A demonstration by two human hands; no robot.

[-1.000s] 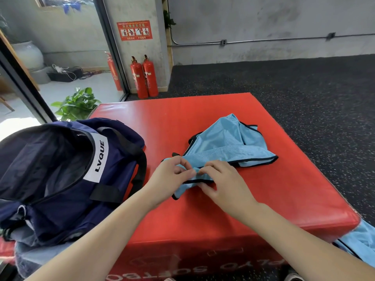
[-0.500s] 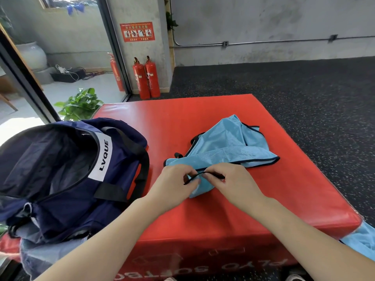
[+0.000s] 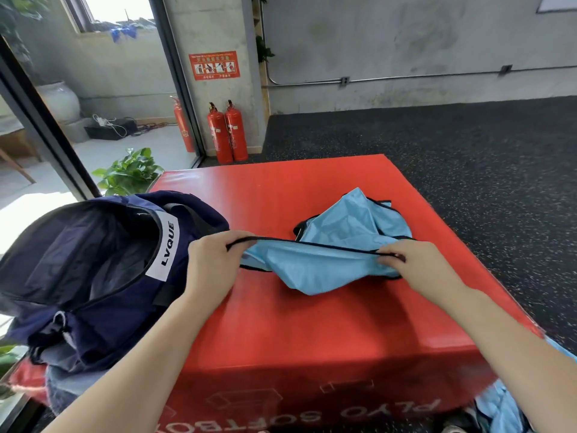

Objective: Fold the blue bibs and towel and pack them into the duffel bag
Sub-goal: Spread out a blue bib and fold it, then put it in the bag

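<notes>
Head view
Bib: a light blue bib [image 3: 324, 264] with black edging lies rumpled on the red box [image 3: 312, 323], right of centre; its near black edge is pulled into a taut line between the two hands.
Left hand: the left hand [image 3: 212, 264] pinches the 9 o'clock end of that edge, fingers curled round it, just beside the bag.
Right hand: the right hand [image 3: 418, 264] pinches the 3 o'clock end of the same edge, thumb and fingers pressed together on the trim.
Bag: a navy duffel bag [image 3: 103, 276] sits at 9 o'clock from the bib on the left part of the box, its mouth gaping open, a white label facing the hands.
More cloth: further light blue fabric [image 3: 505, 407] hangs at 5 o'clock, below the box's near right corner; whether bib or towel I cannot tell.
Background: two fire extinguishers [image 3: 228, 132] stand at 12 o'clock by the wall; a green plant [image 3: 128, 173] is at 11 o'clock.
</notes>
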